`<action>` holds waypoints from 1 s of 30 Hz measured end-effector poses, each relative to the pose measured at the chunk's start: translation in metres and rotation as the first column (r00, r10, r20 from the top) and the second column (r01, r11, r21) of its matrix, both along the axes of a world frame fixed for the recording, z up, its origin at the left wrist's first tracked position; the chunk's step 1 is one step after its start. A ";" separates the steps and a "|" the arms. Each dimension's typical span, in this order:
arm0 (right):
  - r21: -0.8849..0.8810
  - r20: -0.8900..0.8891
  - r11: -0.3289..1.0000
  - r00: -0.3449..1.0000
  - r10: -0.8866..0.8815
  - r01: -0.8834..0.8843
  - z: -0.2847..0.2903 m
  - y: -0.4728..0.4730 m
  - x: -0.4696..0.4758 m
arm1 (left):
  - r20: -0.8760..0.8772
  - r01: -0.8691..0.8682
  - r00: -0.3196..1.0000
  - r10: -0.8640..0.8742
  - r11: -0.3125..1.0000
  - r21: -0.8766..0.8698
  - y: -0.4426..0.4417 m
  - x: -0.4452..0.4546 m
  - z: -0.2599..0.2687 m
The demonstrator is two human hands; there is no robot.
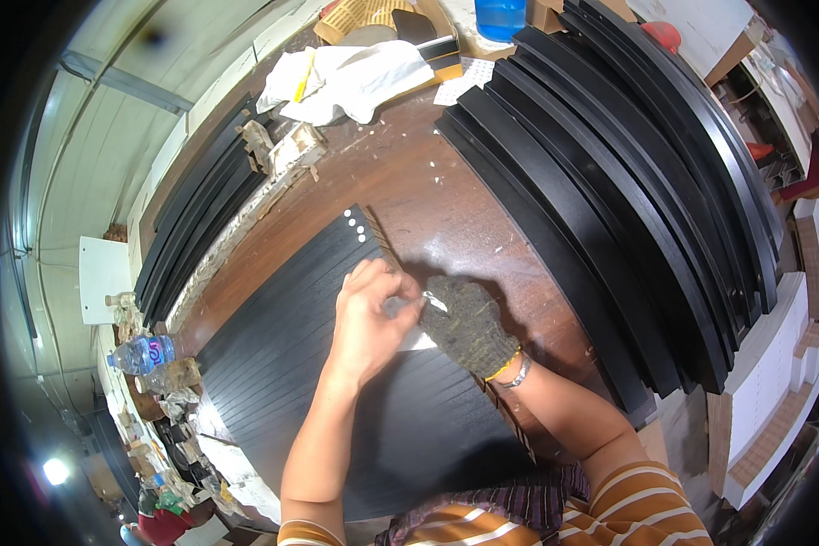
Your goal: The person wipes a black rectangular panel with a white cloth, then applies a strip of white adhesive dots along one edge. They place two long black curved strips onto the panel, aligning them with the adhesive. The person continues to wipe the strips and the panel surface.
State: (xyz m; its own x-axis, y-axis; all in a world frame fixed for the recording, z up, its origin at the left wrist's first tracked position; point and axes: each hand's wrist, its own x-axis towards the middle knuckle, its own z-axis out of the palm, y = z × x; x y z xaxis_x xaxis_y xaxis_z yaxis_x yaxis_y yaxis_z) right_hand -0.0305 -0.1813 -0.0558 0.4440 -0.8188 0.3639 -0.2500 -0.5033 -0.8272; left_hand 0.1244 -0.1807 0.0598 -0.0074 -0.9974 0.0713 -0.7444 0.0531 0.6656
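Note:
Black grooved panels or strips (pixel 286 341) lie side by side on the brown tabletop before me. Several small white round stickers (pixel 355 226) sit in a row at their far corner. Over the strips, my bare left hand (pixel 375 317) has its thumb and index finger pinched together, touching my right fingertips. Whether anything is between those left fingers is too small to tell. In a dark knit glove with a yellow cuff, my right hand (pixel 467 327) grips a small white sheet (pixel 420 341). A shiny white bit (pixel 436 301) shows at the gloved fingers; the hands partly hide the sheet.
Long black boards (pixel 587 184) are stacked along the right, with white boards (pixel 764 389) beyond. More black strips (pixel 198 218) lie at the left. A white cloth (pixel 348 78) and a blue container (pixel 499 19) stand at the back. Plastic bottles (pixel 143 353) are at the left edge.

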 end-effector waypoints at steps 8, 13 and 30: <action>0.336 0.207 0.941 0.978 -0.030 -0.042 0.004 -0.004 0.004 | -0.216 -0.049 0.973 0.085 0.985 0.167 0.002 0.021 -0.004; 0.310 0.066 0.951 0.997 -0.027 0.005 0.016 -0.009 0.000 | -0.094 -0.251 0.948 0.303 0.899 0.360 -0.027 0.065 -0.014; 0.685 0.237 0.726 0.958 -0.158 -0.050 0.035 -0.023 -0.013 | -0.278 -0.171 0.922 0.270 0.927 0.333 -0.019 0.060 -0.015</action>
